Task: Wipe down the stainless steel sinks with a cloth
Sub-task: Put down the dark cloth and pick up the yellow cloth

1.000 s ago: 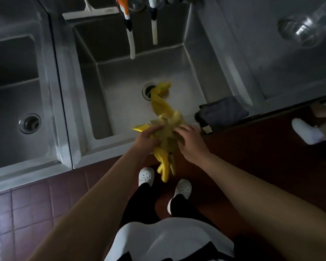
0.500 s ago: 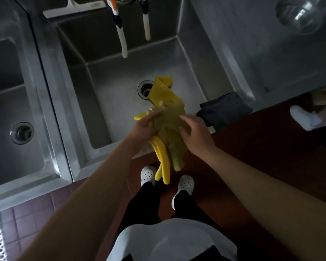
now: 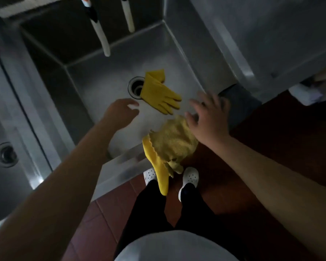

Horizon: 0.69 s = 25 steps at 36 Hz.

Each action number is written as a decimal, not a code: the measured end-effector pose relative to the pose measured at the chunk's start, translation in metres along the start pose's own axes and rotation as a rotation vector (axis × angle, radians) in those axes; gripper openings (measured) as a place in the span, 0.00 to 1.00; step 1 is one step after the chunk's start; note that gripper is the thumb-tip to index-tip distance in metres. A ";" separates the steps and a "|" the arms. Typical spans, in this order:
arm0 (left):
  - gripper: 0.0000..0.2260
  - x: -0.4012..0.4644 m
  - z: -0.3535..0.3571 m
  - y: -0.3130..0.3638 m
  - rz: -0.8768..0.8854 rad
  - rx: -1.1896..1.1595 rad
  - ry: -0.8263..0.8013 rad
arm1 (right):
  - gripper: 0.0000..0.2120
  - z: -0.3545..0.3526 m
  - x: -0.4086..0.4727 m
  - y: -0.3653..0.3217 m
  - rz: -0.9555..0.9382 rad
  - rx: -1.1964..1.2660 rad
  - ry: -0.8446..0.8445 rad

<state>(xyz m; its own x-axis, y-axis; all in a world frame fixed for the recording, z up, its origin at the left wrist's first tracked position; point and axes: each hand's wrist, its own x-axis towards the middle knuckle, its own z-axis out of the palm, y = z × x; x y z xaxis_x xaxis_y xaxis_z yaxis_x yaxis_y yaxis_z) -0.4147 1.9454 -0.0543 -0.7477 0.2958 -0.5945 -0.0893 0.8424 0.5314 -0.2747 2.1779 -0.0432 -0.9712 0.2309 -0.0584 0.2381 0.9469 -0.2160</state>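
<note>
Closest in, white perforated clogs [image 3: 189, 178] planted on the red-brown tiled floor [image 3: 109, 210], black trousers above them. Just ahead, draped over the front rim of the middle stainless steel sink [image 3: 179, 55], a yellow textured cloth [image 3: 174, 142] lies on top of a yellow rubber glove [image 3: 159, 176] whose fingers hang down past the rim toward the clogs. The right hand [image 3: 208, 117] hovers with fingers spread wide, its lower fingertips at the cloth's upper edge, grip open and holding nothing. The left hand [image 3: 120, 110] reaches over the basin, fingers loose and relaxed, grip empty too. Further in, a second yellow rubber glove [image 3: 158, 93] lies flat on the basin floor, its cuff partly over the round drain [image 3: 135, 87]. To the right, a dark grey cloth [image 3: 239, 102] sits on the sink's edge, partly behind the right hand. At the back, two white hose ends [image 3: 102, 38] hang into the basin. Off left, a neighbouring steel sink [image 3: 6, 176] shows its own drain.
</note>
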 end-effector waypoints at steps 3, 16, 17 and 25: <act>0.16 0.048 0.019 0.012 0.069 0.061 -0.003 | 0.24 0.008 0.007 0.017 0.189 -0.122 -0.079; 0.30 0.230 0.096 0.037 0.250 0.913 0.016 | 0.19 0.057 -0.003 0.039 0.228 -0.155 0.254; 0.27 0.236 0.096 0.037 0.247 0.980 0.006 | 0.19 0.058 -0.003 0.040 0.224 -0.147 0.257; 0.29 0.240 0.098 0.028 0.299 1.064 -0.075 | 0.19 0.057 -0.004 0.041 0.238 -0.139 0.243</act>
<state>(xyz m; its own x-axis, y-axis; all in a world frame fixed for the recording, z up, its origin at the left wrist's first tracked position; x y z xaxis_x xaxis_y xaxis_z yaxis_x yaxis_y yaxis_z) -0.5325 2.0843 -0.2407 -0.6001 0.5480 -0.5828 0.7261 0.6788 -0.1095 -0.2608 2.2028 -0.1078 -0.8657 0.4789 0.1454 0.4707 0.8778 -0.0886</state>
